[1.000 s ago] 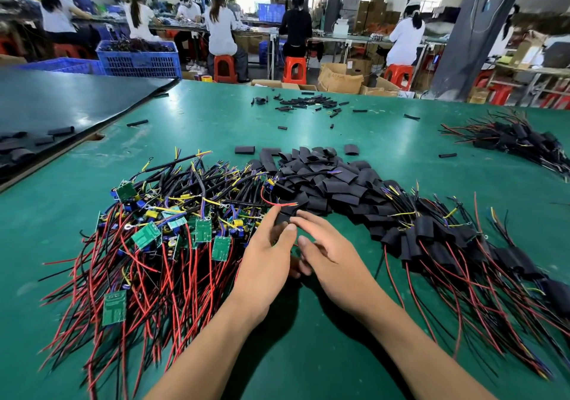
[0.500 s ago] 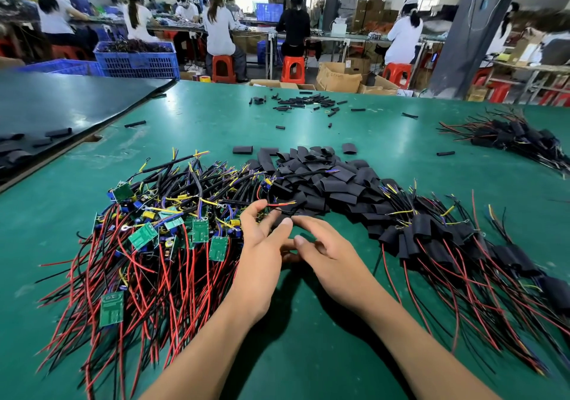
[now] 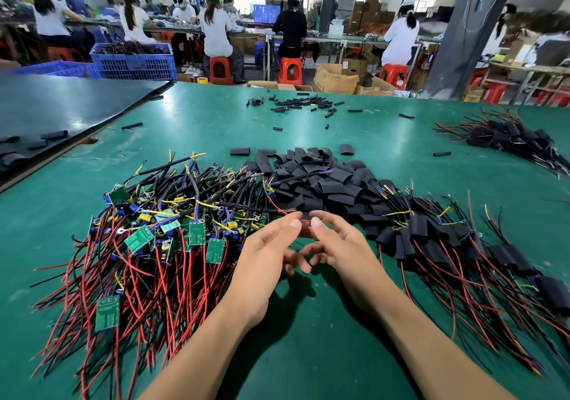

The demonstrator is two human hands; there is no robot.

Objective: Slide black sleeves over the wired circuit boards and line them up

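Head view, both hands (image 3: 308,254) now lifted, fingers (image 3: 294,224) parted

hands (image 3: 303,245): 2 | red stools (image 3: 290,69): 4+ | blue crates (image 3: 135,62): 2 | boards, sleeves: uncountable heaps

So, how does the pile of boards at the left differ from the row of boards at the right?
The left pile of boards shows bare green circuit boards; in the right row each board is covered by a black sleeve. The left pile lies tangled and heaped; the right row is lined up side by side, running away to the right. Both have red and black wires trailing toward the person and lie on the green table.
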